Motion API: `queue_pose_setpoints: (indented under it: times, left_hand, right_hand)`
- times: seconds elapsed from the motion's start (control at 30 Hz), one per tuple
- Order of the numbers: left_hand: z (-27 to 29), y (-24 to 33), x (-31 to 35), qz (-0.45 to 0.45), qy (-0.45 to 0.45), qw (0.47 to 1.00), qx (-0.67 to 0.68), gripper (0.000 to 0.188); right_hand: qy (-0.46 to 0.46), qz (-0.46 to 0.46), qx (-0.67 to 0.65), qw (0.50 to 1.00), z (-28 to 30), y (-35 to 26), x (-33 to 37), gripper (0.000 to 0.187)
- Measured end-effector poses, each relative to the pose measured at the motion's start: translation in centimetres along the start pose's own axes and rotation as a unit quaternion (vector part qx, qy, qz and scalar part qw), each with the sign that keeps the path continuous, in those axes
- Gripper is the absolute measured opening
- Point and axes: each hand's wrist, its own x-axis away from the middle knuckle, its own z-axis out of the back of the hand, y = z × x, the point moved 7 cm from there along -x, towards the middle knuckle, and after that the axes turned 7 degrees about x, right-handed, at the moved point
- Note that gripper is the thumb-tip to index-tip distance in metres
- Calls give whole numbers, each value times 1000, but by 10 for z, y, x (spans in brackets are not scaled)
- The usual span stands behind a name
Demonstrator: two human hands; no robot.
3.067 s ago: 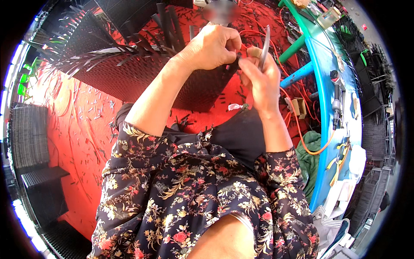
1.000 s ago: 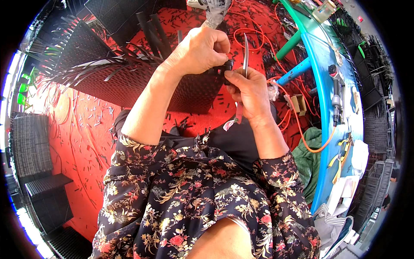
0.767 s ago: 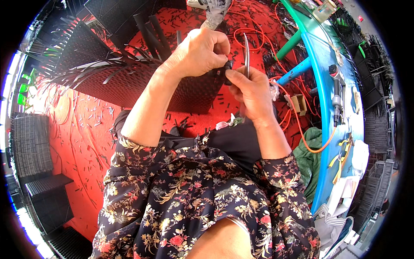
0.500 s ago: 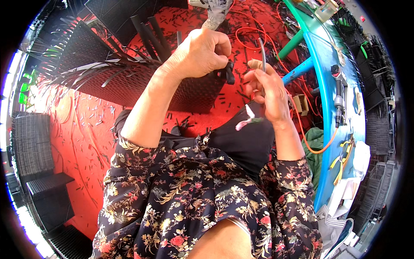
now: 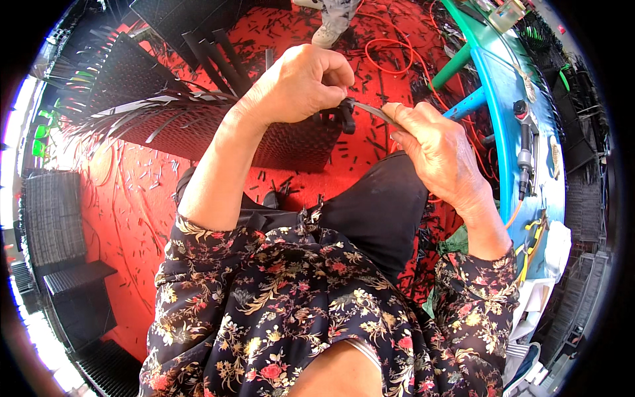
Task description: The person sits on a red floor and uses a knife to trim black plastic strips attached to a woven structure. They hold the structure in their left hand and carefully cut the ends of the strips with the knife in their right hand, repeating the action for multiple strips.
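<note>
My left hand [image 5: 301, 83] is closed around the end of a dark woven wicker panel [image 5: 198, 112] at a small black clip [image 5: 346, 114]. A thin grey plastic strip [image 5: 370, 111] runs from that clip into my right hand [image 5: 433, 149], which pinches it between thumb and fingers. The two hands sit close together, above my lap in black trousers [image 5: 377, 205]. Loose strip ends fan out from the panel on the left.
A red floor [image 5: 132, 198] is littered with black offcuts. A blue bench [image 5: 522, 119] with tools curves along the right. More wicker pieces [image 5: 56, 218] lie at the left. An orange cable [image 5: 397, 49] loops ahead, near another person's shoe [image 5: 329, 30].
My right hand has drawn away to the right of the left hand, and the strip it held upright now lies stretched flat between the two hands.
</note>
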Motion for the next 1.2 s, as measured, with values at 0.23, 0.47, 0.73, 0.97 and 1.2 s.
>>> queue_pose_setpoints:
  times: [0.23, 0.47, 0.73, 0.97, 1.2]
  left_hand:
    - [1, 0, 0, 10, 7, 1000, 8, 9]
    - [-1, 1, -2, 2, 15, 1000, 12, 8]
    - [-3, 5, -2, -19, 22, 1000, -7, 8]
    - [-1, 2, -3, -28, 22, 999, -12, 8]
    - [-2, 1, -5, -34, 23, 999, -9, 8]
  right_hand:
    - [-36, -242, -395, 885, -16, 14, 2, 16]
    - [76, -257, -452, 851, -61, 15, -7, 26]
    - [119, -45, -141, 982, -23, 7, 20, 30]
    - [9, 10, 8, 1000, -2, -12, 3, 35]
    - [-40, 51, 139, 988, -2, -8, -9, 39]
